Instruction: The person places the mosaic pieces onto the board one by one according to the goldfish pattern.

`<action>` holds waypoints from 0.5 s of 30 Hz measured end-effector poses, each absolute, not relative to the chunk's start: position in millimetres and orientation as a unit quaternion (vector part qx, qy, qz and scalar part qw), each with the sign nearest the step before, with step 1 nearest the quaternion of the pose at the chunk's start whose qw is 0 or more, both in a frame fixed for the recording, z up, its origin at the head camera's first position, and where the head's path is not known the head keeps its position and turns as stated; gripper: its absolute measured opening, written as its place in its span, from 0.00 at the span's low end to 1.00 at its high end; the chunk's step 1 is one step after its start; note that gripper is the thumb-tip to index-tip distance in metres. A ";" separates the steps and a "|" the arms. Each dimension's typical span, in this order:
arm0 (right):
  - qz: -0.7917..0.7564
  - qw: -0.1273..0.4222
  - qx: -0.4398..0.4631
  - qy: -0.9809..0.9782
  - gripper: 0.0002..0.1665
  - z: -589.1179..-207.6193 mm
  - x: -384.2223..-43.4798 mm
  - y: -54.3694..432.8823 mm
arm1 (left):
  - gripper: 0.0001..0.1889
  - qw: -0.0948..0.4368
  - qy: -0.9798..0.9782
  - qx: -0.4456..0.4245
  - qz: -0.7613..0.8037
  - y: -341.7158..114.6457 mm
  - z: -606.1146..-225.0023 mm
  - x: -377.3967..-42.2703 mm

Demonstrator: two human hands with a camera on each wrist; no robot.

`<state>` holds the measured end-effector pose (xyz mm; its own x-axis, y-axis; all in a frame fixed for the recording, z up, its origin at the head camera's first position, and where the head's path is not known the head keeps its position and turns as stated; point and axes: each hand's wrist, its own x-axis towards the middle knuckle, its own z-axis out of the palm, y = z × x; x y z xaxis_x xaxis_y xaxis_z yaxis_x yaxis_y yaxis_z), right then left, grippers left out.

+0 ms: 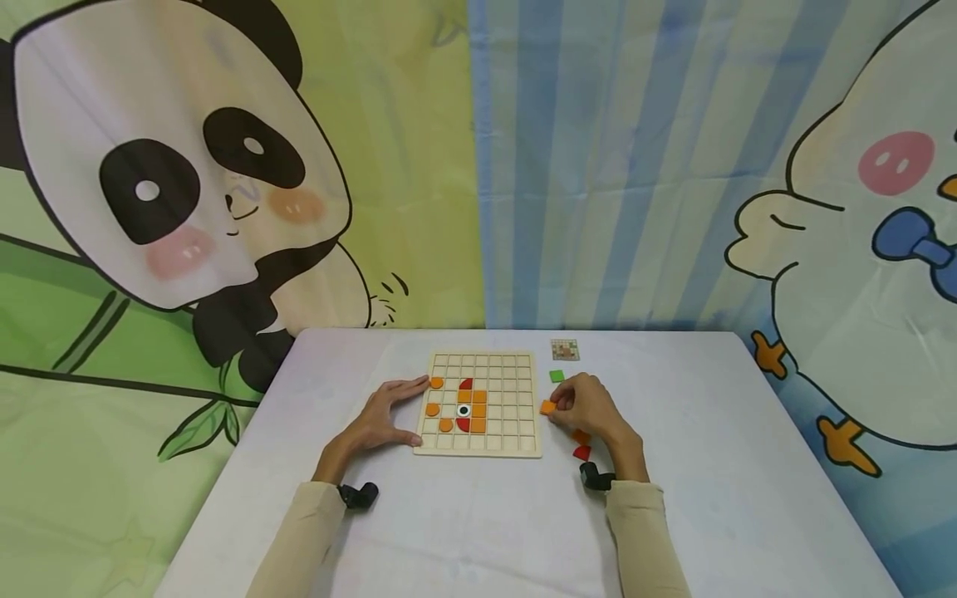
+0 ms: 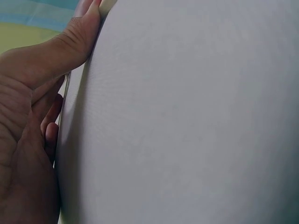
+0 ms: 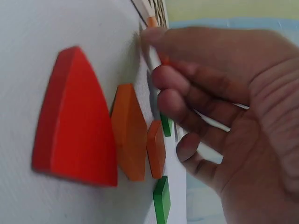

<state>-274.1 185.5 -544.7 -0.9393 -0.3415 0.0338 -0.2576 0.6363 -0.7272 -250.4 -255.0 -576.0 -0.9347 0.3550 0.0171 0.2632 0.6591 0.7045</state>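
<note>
A wooden grid board (image 1: 512, 415) lies on the white table, with orange squares (image 1: 479, 411), red quarter-round tiles (image 1: 465, 384), orange discs (image 1: 433, 409) and an eye tile (image 1: 463, 410) on its left half. My left hand (image 1: 377, 419) rests at the board's left edge, thumb and fingers spread and touching it. Just off the right edge, my right hand (image 1: 594, 407) pinches an orange square tile (image 1: 547, 407) between thumb and fingers. In the right wrist view that tile is mostly hidden behind the fingertips.
Beside my right hand lie a red quarter-round tile (image 3: 84, 126), orange tiles (image 3: 130, 135) and green tiles (image 3: 162, 199). A small picture card (image 1: 564, 350) is near the table's back edge. Printed curtains (image 1: 598, 166) hang behind the table.
</note>
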 end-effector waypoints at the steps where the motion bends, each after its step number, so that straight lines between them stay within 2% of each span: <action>1: -0.393 0.051 -0.164 0.903 0.11 -544.6 -273.7 185.6 | 0.58 0.062 0.908 0.170 0.377 -254.6 -575.8 -250.2; 15: -0.384 0.028 -0.173 0.907 0.10 -538.7 -271.2 180.7 | 0.58 0.057 0.911 0.167 0.373 -252.6 -572.5 -248.2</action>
<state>-271.2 180.7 -538.7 -0.9385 -0.3350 0.0830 -0.2927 0.6450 -0.7059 -248.2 -252.6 -572.5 -0.9376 0.3471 0.0206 0.2620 0.6661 0.6983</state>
